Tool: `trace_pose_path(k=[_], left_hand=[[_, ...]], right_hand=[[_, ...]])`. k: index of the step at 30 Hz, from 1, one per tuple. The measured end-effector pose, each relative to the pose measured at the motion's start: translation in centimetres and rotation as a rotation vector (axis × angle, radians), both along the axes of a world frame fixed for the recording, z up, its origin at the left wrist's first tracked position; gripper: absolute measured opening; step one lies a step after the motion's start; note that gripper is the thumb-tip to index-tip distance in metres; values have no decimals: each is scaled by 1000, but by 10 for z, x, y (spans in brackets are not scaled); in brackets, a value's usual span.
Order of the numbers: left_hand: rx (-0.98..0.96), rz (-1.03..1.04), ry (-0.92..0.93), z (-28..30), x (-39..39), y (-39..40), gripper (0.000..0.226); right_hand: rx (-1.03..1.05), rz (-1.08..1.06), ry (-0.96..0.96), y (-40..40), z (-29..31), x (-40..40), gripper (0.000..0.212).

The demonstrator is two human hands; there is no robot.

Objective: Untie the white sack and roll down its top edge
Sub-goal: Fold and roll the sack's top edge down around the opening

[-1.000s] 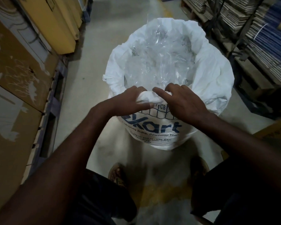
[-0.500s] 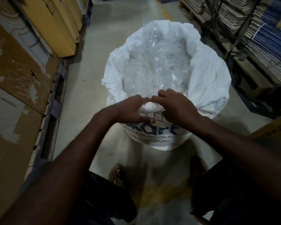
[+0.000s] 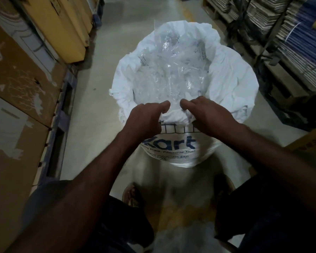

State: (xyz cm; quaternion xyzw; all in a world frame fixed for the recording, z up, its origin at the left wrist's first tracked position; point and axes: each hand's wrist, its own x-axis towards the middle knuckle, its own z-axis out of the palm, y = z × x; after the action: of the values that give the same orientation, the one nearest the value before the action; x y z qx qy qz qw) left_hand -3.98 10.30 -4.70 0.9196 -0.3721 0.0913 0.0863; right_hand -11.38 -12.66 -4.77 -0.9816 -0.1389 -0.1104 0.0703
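Far left, big brown cardboard boxes (image 3: 16, 73) stand stacked on a dark pallet (image 3: 62, 123), with yellow cartons (image 3: 62, 28) lined up behind them along the aisle. The pale concrete floor (image 3: 91, 99) runs up the middle.

Now the left hand (image 3: 146, 117) is at the near rim of the white sack (image 3: 232, 84), knuckles up, fingers curled over the bunched fabric. That grip is clamped on the sack's folded top edge, with the thumb tucked underneath, out of sight. The sack stands upright on the floor straight ahead of the person, mouth wide open, its top already turned outward into a thick collar all the way round. Inside, crumpled clear plastic film (image 3: 171, 70) fills the opening. On the near face, blue lettering (image 3: 171, 145) shows just under the hands, partly cut off by the left wrist.

Right beside it, almost touching, the right hand (image 3: 208, 115) grips the same near rim, index finger hooked over the edge, the other fingers wrapped into the white fold.

Below, two feet in sandals (image 3: 131, 194) stand on the floor on either side of the sack's base. At far right, stacks of flattened cardboard and blue bundles (image 3: 299, 57) fill the racks.
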Motion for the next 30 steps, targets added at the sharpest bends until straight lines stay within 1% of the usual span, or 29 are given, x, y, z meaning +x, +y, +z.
trace_pose_path(k=[2,4,5,6,8,10,12,14,16,18,21,23,25,27,30], left_hand=[[54,-46,48,-1,-2,-1,52],[10,-110,166,1,-4,-5,67],[-29,-136,227,3,-5,-8,66],[-39,-153,253,4,-7,-13,60],[-5,-144,181,0,-10,-23,41],[-68,-92,50,-5,-12,-26,35],[-106,-81,-30,-7,-13,-23,34],[-108,-96,-87,-7,-14,-19,31],[-119,-84,-105,-6,-18,-17,27],[-132,-59,-92,-6,-20,-15,25],[-124,18,-53,-5,-17,-8,22],[-118,86,-25,-3,-13,-7,20],[-117,124,-31,-1,-11,-14,20],[-130,94,-49,-1,-12,-23,28],[-139,7,-39,2,-17,-39,85]], right_hand=[[-72,12,-67,2,-2,4,53],[-137,57,-146,2,-4,7,51],[-147,100,-202,1,-4,7,47],[-154,151,-270,1,-5,6,40],[-177,229,-388,3,-6,4,29],[-189,219,-428,5,-7,2,28],[-178,141,-400,-1,-4,3,38],[-198,83,-282,-14,3,5,53],[-249,104,-171,-27,9,6,61],[-262,153,-136,-38,13,6,61],[-253,184,-150,-51,23,11,58],[-255,146,-201,-53,28,11,45],[-226,54,-236,-46,28,5,32],[-172,-58,-220,-39,28,2,27],[-132,-128,-254,-38,31,6,27]])
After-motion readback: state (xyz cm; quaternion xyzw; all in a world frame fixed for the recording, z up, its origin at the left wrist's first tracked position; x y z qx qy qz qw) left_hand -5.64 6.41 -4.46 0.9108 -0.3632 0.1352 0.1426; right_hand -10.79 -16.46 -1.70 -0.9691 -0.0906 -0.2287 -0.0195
